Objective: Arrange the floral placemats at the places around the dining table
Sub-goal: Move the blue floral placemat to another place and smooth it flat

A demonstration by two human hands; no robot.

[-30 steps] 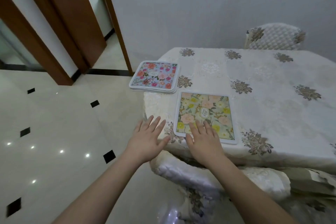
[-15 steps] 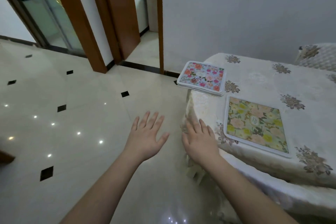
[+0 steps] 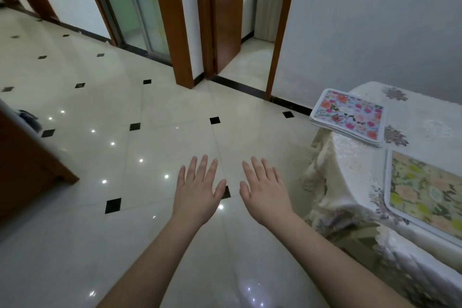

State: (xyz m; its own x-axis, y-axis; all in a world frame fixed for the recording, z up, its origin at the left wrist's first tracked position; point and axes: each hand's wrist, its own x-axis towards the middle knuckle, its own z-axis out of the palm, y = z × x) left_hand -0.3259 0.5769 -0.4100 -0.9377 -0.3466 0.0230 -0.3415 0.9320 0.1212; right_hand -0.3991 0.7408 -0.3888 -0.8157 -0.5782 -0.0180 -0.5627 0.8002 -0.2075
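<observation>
A stack of floral placemats (image 3: 350, 117), pink and red flowers on top, lies at the near corner of the dining table (image 3: 422, 122), which wears a cream embroidered cloth. One green and yellow floral placemat (image 3: 425, 192) lies flat by the table's front edge, partly cut off at the right. My left hand (image 3: 197, 190) and my right hand (image 3: 265, 190) hover palm down over the floor, left of the table, fingers spread, holding nothing.
A glossy tiled floor (image 3: 150, 147) with small black diamonds fills the left and middle. Brown door frames, an open wooden door (image 3: 227, 15) and a glass sliding door (image 3: 135, 2) stand at the back. A brown furniture edge (image 3: 22, 165) juts in at the left.
The view has swung left, away from the table. Both hands have left the table's edge and the green placemat and now hover over the floor.
</observation>
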